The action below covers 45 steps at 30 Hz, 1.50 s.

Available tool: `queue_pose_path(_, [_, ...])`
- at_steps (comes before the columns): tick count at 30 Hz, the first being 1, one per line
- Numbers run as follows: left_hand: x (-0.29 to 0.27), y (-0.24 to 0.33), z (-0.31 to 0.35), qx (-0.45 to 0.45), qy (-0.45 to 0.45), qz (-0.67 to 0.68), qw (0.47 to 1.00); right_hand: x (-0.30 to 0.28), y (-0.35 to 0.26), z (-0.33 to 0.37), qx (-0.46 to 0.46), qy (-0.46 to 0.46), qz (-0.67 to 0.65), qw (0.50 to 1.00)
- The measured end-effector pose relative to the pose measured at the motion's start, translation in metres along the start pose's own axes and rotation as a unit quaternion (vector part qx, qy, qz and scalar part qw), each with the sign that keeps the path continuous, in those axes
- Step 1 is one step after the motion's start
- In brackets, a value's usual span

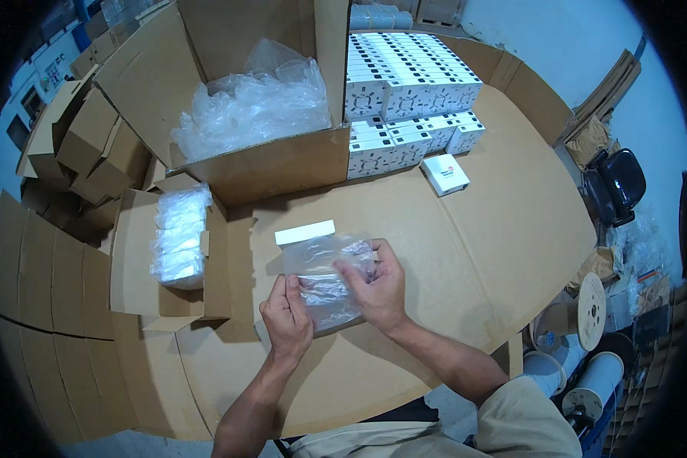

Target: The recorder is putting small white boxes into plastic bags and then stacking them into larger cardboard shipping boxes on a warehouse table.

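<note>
In front of me, over the cardboard-covered table, both hands hold a clear plastic bag [313, 261]. My left hand [290, 314] is closed, pinching the bag's lower left edge. At the bag's right side is my right hand [378, 288], its thumb across the top face and its fingers curled round the far edge. The plastic looks creased and shiny between the hands. A flat white piece [305, 232], like a small box or its flap, shows just beyond the bag's far edge. Whether it lies inside the bag or behind it, I cannot tell.
A large open carton [275, 164] at the back holds a heap of clear bags [259, 107]. Left of my hands, a smaller carton [215, 267] contains plastic-wrapped packs [182, 240]. Stacked white boxes [404, 99] stand at the back right, with one white box [445, 175] lying nearer.
</note>
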State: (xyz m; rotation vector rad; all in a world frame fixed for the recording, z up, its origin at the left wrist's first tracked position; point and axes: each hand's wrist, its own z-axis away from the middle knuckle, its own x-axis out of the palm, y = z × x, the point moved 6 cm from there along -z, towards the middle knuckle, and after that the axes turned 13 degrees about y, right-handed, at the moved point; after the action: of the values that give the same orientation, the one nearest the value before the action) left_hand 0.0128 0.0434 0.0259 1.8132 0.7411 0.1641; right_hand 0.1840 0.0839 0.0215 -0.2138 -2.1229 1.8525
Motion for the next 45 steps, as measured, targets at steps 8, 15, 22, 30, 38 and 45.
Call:
queue_pose_path(8, [-0.003,0.0,-0.001,-0.025,0.012,0.034,0.999,-0.01,-0.006,-0.001,-0.035,0.001,0.071,0.997])
queue_pose_path(15, [-0.009,-0.007,-0.01,-0.088,0.051,0.126,0.987,0.002,-0.016,0.015,-0.155,-0.094,0.146,0.972])
queue_pose_path(22, [-0.013,0.0,-0.006,-0.003,0.045,0.061,0.997,0.004,-0.003,0.006,0.022,-0.116,-0.027,0.993])
queue_pose_path(30, [-0.011,-0.012,-0.001,-0.028,0.065,0.105,0.992,0.009,-0.004,0.015,0.067,-0.068,-0.027,0.995])
queue_pose_path(38, [0.008,-0.019,0.0,-0.2,-0.015,0.22,0.955,0.011,0.011,0.008,0.013,-0.077,0.049,0.996])
queue_pose_path(45, [0.003,-0.029,-0.003,-0.259,0.013,0.322,0.911,0.007,0.001,0.008,-0.011,-0.059,0.028,0.998])
